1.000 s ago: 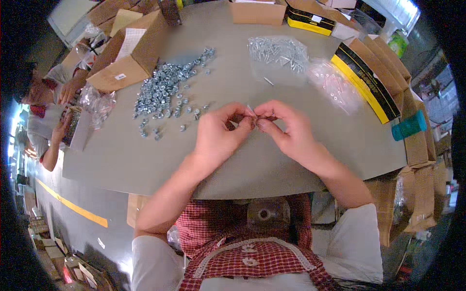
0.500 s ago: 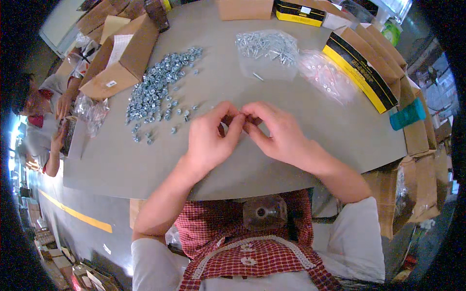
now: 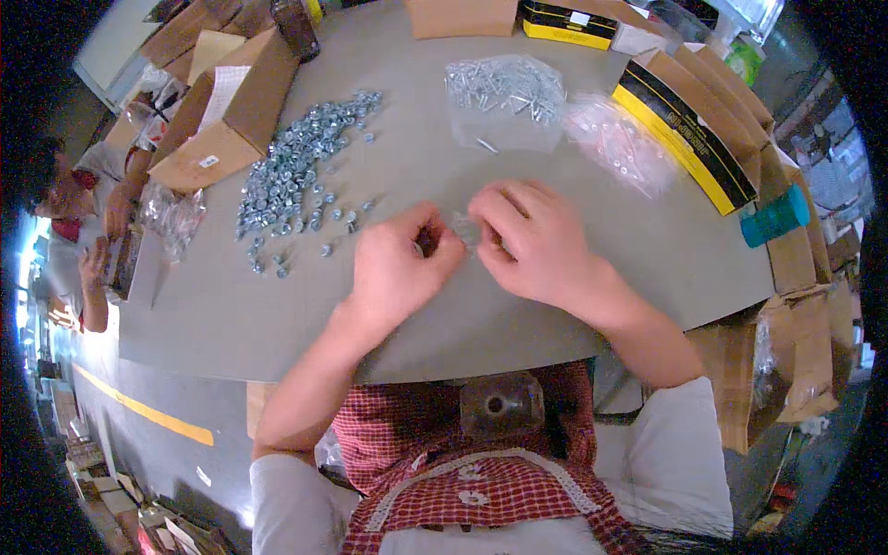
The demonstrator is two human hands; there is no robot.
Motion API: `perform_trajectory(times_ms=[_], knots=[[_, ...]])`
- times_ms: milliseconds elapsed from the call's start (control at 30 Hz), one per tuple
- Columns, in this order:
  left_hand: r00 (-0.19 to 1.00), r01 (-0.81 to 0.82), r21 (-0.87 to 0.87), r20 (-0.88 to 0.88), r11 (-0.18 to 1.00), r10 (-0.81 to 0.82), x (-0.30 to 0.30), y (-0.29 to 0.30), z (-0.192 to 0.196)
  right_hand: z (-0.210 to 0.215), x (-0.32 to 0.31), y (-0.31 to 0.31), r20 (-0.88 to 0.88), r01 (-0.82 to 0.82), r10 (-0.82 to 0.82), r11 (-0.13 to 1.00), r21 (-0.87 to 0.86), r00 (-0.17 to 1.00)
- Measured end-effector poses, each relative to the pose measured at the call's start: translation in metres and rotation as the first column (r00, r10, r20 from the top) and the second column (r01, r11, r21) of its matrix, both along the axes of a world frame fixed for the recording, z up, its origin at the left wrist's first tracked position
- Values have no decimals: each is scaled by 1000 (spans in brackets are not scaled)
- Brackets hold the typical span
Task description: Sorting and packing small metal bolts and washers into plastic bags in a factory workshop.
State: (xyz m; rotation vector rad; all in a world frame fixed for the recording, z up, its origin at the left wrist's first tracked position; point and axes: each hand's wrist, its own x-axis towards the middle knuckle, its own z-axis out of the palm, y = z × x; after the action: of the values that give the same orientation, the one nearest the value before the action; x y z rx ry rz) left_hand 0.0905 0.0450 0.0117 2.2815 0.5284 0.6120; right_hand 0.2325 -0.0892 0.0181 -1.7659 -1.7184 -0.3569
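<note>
Over the near middle of the table my left hand and my right hand face each other, fingers curled into pinches. Between their fingertips stretches a small clear plastic bag, its edges hard to make out. Whether anything else lies inside my fingers is hidden. Left of my left hand spreads a heap of zinc-coloured metal fittings, with several strays near it. Beyond my hands lies a clear bag of screws, and one loose screw rests at its near edge. To its right is a bag of small white pieces.
An open cardboard box stands at the left, beside crumpled plastic bags. Black-and-yellow boxes line the right edge, near a teal cylinder. A co-worker sits at the far left.
My hands have moved slightly apart from touching fingertips, and the clear film now shows between them. The co-worker's hands at the left have shifted.
</note>
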Motion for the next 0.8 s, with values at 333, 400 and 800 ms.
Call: perform_trajectory(times_ms=[333, 400, 800], knots=[[977, 184, -595, 195, 782, -81, 1, 29, 2, 19, 7, 2, 114, -223, 208, 964, 142, 971], [962, 124, -465, 274, 877, 9, 4, 32, -2, 25, 8, -2, 109, -144, 118, 951, 274, 987], [941, 83, -671, 295, 737, 163, -21, 42, 25, 32, 5, -11, -145, -322, 301, 935, -150, 942]])
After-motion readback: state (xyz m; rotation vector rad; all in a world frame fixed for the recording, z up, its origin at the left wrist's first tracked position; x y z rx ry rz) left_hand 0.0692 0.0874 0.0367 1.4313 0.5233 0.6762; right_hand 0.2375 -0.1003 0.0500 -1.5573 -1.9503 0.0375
